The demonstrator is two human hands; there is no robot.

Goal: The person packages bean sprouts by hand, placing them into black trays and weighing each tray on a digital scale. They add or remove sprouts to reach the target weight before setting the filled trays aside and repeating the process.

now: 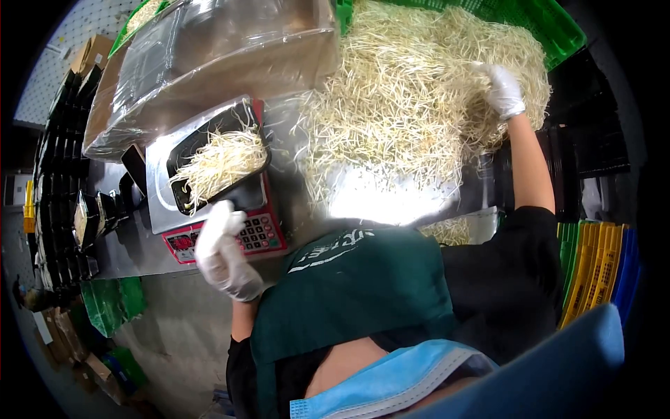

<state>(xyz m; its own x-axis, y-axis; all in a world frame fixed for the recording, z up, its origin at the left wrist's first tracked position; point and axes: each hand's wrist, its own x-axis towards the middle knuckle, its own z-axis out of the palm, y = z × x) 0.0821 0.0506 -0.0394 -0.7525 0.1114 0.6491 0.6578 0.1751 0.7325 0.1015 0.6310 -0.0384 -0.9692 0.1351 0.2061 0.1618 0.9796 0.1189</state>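
My left hand (227,253), in a whitish glove, is in front of the black tray (244,183), its fingers drawn together; what they hold, if anything, I cannot make out. Pale bean sprouts (227,162) are heaped in that tray, a few strands hanging over its rim. Beneath the tray is a red digital scale (273,236) with a metal platform and a keypad. Far to the right, my gloved right hand (504,92) is at the large pile of bean sprouts (398,98), fingers curled into the strands and partly hidden by them.
A plastic-wrapped box (216,66) stands behind the scale. Stacked black trays (59,181) line the left side. A green crate (558,31) borders the pile at the back. Yellow crates (590,269) stand at the right. Loose sprouts lie on the metal table (286,164).
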